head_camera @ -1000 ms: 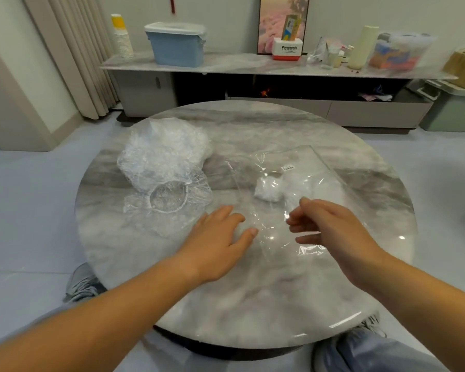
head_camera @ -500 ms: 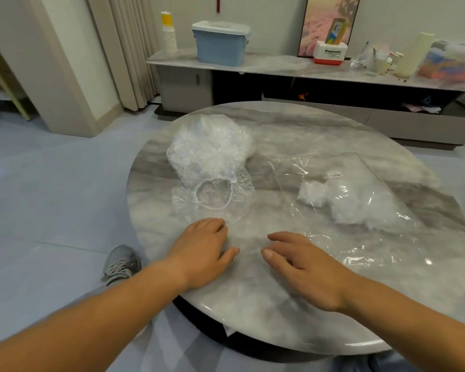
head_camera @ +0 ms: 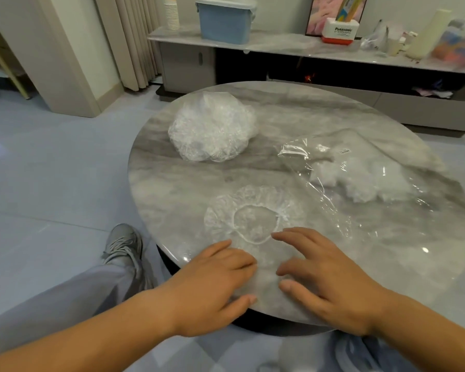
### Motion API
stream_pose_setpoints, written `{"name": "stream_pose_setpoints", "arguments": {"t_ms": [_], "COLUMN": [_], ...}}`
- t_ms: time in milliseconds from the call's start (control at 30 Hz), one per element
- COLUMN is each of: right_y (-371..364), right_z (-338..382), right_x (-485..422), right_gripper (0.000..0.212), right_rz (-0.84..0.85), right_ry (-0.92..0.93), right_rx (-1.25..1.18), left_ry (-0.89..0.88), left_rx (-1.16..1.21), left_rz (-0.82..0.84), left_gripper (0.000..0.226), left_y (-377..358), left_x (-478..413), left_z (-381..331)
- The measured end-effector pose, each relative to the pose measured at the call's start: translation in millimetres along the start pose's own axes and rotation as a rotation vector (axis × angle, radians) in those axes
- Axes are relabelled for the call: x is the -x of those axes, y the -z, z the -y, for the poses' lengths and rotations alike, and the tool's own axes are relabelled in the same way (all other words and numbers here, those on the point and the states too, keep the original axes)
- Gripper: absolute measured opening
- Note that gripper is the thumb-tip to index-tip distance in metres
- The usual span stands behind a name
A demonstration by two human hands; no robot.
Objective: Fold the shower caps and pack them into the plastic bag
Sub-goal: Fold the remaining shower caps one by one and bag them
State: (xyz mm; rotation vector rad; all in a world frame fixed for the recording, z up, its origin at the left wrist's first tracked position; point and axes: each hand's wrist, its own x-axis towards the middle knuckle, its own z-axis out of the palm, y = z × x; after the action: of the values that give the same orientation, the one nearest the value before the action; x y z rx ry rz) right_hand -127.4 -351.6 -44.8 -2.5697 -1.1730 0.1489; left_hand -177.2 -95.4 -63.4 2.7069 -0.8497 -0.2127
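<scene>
– Clear plastic near the table's front edge: is that one shower cap (head_camera: 220, 214)?
– Yes, a single cap spread flat on the round marble table (head_camera: 167, 183), with its elastic ring facing up.
– What are the hands doing?
– The left hand (head_camera: 215, 280) lies palm down at the near edge. Its fingers are loosely spread and almost straight, and the tips reach the cap's near hem. It grips nothing.
– And the right?
– The right hand (head_camera: 330, 280) is just beside it, also palm down with the fingers fanned wide. The forefinger tip is at the elastic ring and the thumb rests on the table. It holds nothing either. I cannot tell whether either hand is pressing down.
– Where are the other caps?
– A heap of crumpled shower caps (head_camera: 212, 130) sits toward the far left edge, well apart from the hands.
– And the bag?
– The plastic bag (head_camera: 330, 210) lies flat on the right side of the table, with its open end toward the middle. White folded caps (head_camera: 365, 181) show through the film.
– Does anything block the way?
– No, only bare marble lies between the flat cap and the bag's mouth.
– What's beyond the table?
– A low sideboard (head_camera: 279, 42) carries a blue lidded bin (head_camera: 223, 25). A grey shoe (head_camera: 122, 242) is on the floor at the left.
</scene>
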Motion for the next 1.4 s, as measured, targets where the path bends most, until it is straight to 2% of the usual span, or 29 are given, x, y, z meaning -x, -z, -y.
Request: {"name": "stream_pose_setpoints", "arguments": {"t_ms": [100,200,267,333,400,533,600,700,933,1067,1233,1300,1400], "right_y": [-6,-9,-9,-7,-5,-5,-5,-9,-18,-19,-16,-14,-6], "right_z": [1,-1,-3,-4,-4,-4,-6,-11,-18,-16,-17,-17,-19], "right_x": [3,1,-2,-4,-5,-12,-17,-23,-32,-31,-35,-39,-51], "right_gripper": [0.058,0.06,0.064,0.066,0.056,0.04,0.032,0.02,0.021,0.024,0.024,0.023,0.031], "right_rz": [0.032,-0.018,-0.05,-0.069,-0.081,-0.106,-0.12,-0.108,-0.046,-0.002,0.014,-0.02,-0.182], "right_ry": [0.013,0.052,0.016,-0.104,-0.237,-0.397,-0.437,-0.456,-0.341,-0.309,-0.291,-0.287,-0.291], "right_rx": [-0.042,-0.115,-0.226,-0.399,-0.546,-0.81,-0.857,-0.736,-0.339,-0.242,-0.18,-0.149,-0.143], "left_ry": [-0.032,-0.043,-0.013,0.07,0.19,0.428,0.504,0.552,0.66,0.613,0.628,0.641,0.646], "left_rx": [0.068,0.184,0.267,0.334,0.418,0.579,0.654,0.658,0.467,0.336,0.359,0.362,0.338], "left_rz": [-0.048,-0.141,-0.204,-0.229,-0.255,-0.376,-0.386,-0.389,-0.363,-0.33,-0.35,-0.366,-0.367], "left_gripper": [0.051,0.043,0.044,0.054,0.059,0.035,0.022,0.019,0.026,0.034,0.055,0.062,0.071], "left_y": [2,7,9,9,8,6,6,7,11,10,8,8,7], "left_x": [-1,-6,-9,-12,-19,-32,-37,-44,-57,-61,-66,-67,-68], "left_z": [0,2,6,11,16,26,30,32,37,36,33,33,35]}}
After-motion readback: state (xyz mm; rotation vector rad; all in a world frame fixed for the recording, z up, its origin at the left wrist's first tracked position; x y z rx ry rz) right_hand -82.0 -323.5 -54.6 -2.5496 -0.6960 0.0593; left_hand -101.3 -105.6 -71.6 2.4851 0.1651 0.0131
